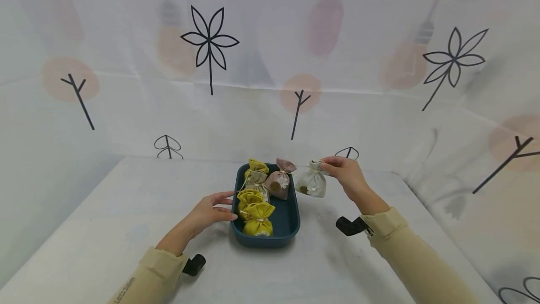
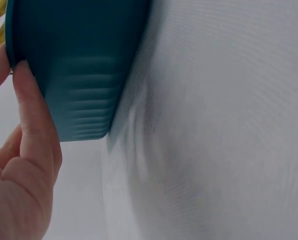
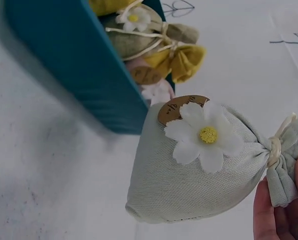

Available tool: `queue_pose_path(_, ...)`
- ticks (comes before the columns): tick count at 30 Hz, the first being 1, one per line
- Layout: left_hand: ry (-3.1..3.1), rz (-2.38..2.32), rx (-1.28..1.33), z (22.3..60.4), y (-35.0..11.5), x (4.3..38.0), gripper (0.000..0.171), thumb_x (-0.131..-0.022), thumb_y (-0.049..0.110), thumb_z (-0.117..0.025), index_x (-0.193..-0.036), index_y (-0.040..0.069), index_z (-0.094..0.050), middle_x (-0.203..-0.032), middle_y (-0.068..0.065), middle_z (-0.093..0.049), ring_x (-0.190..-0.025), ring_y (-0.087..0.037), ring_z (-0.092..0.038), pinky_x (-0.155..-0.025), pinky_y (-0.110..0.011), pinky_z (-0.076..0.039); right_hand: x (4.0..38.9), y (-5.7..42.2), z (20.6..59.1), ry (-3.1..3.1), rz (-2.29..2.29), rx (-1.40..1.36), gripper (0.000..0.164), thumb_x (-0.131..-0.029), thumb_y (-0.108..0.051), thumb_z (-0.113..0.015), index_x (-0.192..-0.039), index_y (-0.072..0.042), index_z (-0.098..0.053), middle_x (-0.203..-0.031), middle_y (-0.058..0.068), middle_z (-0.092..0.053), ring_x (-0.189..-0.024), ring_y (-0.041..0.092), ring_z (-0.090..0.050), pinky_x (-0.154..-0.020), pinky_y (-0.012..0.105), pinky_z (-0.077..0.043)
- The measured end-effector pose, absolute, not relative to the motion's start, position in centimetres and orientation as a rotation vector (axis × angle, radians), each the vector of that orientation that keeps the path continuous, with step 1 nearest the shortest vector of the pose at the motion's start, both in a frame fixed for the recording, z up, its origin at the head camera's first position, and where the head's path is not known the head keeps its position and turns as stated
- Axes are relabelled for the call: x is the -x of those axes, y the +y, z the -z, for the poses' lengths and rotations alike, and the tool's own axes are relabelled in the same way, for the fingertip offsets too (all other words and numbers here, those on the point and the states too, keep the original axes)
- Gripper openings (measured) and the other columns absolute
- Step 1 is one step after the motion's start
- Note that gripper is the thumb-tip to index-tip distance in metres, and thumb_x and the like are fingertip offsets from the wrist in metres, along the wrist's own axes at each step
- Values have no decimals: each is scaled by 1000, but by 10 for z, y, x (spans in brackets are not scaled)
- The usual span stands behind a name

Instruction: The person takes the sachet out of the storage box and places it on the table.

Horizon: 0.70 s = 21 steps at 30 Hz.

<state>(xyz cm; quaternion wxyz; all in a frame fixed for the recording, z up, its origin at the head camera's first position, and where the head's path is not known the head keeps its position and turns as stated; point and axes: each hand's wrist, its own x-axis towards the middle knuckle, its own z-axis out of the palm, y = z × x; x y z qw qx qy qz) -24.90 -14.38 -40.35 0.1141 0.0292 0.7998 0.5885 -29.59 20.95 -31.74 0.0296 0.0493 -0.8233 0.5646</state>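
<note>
My right hand pinches the gathered neck of a pale grey-green sachet, holding it in the air just right of a dark teal plastic bin. A white flower with a yellow centre and a brown tag decorate this sachet. At the bin's left side, my left hand holds the rim, with one fingertip against the outer wall. Inside the bin are several sachets: a yellow one in front, another yellow one behind it, a beige one and a pink one.
The bin stands on a table covered in white cloth. Behind it hangs a pale cloth backdrop printed with flowers and twigs. A black wrist mount sits below the right sleeve, and another beside the left sleeve.
</note>
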Motion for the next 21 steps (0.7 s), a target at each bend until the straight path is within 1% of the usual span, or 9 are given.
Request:
queue_pose_path(7,2338,-1727,-66,402,-143,250,71,-73,18,-80,-136,16,-49,-120,-6,-56,-99,-18,-58,-84,-40,-50,301,219,325,-2539,-1728,-143,36,-93,-19,-60,-115,9,-57,-101,6,-61,-91,12,-55,-89,34,-45)
queue_pose_path(14,2351,-1723,-56,401,-143,250,70,-73,18,-80,-136,17,-49,-120,-5,-56,-99,-18,-58,-84,-39,-50,307,224,338,-2521,-1746,-110,32,-92,-14,-60,-112,11,-58,-95,4,-62,-88,12,-56,-91,38,-45)
queue_pose_path(21,2318,-1753,-66,404,-143,250,71,-72,16,-81,-135,15,-49,-120,-7,-55,-98,-19,-58,-83,-39,-50,311,226,352,-2528,-1748,-59,32,-91,-14,-61,-112,10,-59,-92,2,-63,-86,10,-56,-90,38,-45)
